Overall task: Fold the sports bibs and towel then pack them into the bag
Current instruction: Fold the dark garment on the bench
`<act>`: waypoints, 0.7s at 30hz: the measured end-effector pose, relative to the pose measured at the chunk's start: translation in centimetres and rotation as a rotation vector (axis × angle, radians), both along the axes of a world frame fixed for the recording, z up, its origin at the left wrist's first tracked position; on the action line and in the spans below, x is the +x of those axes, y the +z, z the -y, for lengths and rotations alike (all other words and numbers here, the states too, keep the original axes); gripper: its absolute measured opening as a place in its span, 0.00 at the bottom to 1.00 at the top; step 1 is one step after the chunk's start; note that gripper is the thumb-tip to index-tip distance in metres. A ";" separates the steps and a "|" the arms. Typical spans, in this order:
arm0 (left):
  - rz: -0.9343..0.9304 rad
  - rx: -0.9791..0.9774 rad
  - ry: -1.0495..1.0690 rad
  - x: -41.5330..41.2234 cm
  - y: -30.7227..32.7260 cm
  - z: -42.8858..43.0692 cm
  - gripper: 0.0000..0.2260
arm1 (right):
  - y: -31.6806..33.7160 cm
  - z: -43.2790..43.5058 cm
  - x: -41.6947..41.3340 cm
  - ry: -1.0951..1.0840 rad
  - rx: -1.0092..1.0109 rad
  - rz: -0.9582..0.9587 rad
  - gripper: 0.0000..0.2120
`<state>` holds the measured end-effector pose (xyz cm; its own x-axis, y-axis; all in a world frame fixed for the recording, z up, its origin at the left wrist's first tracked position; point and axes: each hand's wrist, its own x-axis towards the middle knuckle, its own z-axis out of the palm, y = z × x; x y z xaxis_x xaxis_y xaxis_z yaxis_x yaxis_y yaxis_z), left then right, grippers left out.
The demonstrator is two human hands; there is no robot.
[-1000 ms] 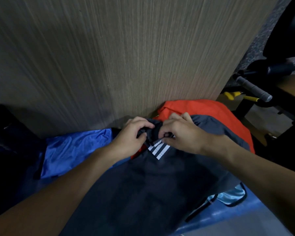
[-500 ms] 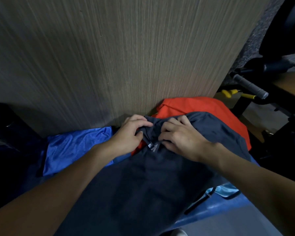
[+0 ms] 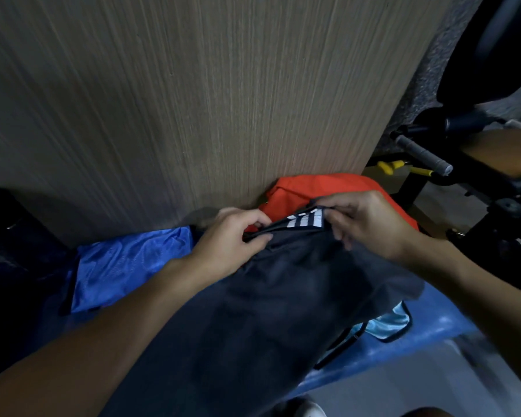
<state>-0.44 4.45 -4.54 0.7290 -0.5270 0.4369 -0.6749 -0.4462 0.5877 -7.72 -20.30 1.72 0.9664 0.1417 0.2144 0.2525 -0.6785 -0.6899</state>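
Against a wood-grain panel (image 3: 193, 100), left hand (image 3: 232, 239) and right hand (image 3: 370, 224) each pinch the dark bag (image 3: 283, 311) at its top edge, apparently to spread its mouth; orange bib (image 3: 322, 188) just beyond the right hand, blue bib (image 3: 127, 266) beside the left.

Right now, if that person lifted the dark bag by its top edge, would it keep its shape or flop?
Probably flop: the dark bag creases and sags where the left hand and right hand pinch its top edge. It looks thin, so it is likely light for its size. As soft cloth, it should not roll or break.
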 end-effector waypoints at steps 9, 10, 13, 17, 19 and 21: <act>-0.017 0.076 -0.264 -4.2 -1.6 2.0 0.09 | -3.7 1.3 -4.8 -0.298 0.312 -0.157 0.07; -0.022 0.106 -0.273 -4.4 -1.8 2.3 0.11 | -4.3 1.5 -5.1 -0.300 0.227 -0.137 0.03; 0.088 0.155 -0.231 -4.5 -1.6 3.4 0.15 | -5.5 1.8 -5.7 -0.331 -0.042 -0.128 0.08; 0.236 0.261 -0.213 -4.0 0.4 6.5 0.18 | -6.1 2.3 -6.8 -0.410 0.061 0.040 0.09; 0.272 0.392 -0.253 -3.7 1.2 8.5 0.21 | -6.9 3.3 -7.7 -0.602 0.131 0.133 0.09; 0.253 0.550 -0.269 -3.2 1.4 10.2 0.26 | -7.9 4.7 -8.8 -0.835 0.116 0.089 0.14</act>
